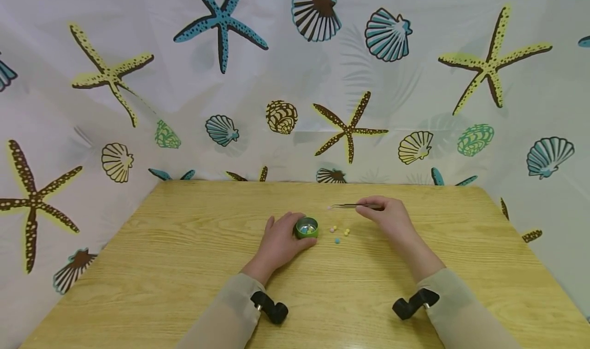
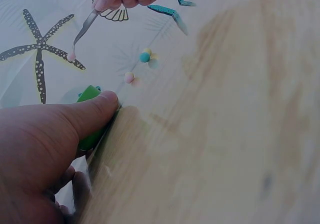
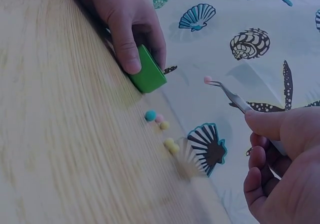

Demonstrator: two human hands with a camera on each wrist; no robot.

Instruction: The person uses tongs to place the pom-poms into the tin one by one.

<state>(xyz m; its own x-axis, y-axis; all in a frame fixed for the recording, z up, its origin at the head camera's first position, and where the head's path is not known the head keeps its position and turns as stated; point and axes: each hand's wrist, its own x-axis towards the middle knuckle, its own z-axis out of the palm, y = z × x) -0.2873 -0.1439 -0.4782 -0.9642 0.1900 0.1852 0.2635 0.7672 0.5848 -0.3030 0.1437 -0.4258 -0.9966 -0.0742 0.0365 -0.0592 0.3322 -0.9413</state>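
Observation:
My left hand (image 1: 280, 240) grips a small green cup (image 1: 300, 235) standing on the table, thumb on the near side and fingers behind. Inside the cup lie several small coloured balls, blue and yellow among them. My right hand (image 1: 386, 215) pinches metal tweezers (image 3: 234, 98) with curved tips, held above the table to the right of the cup. A pink ball (image 3: 208, 79) sits between the tweezer tips. On the table right of the cup are a blue ball (image 3: 150, 115), a second pink ball (image 3: 159, 118) and several yellow balls (image 3: 171, 145).
The wooden table (image 1: 193, 282) stretches out on all sides of the hands. Behind it hangs a white cloth (image 1: 276, 78) printed with starfish and shells. Black mounts (image 1: 271, 308) are strapped at both sleeves.

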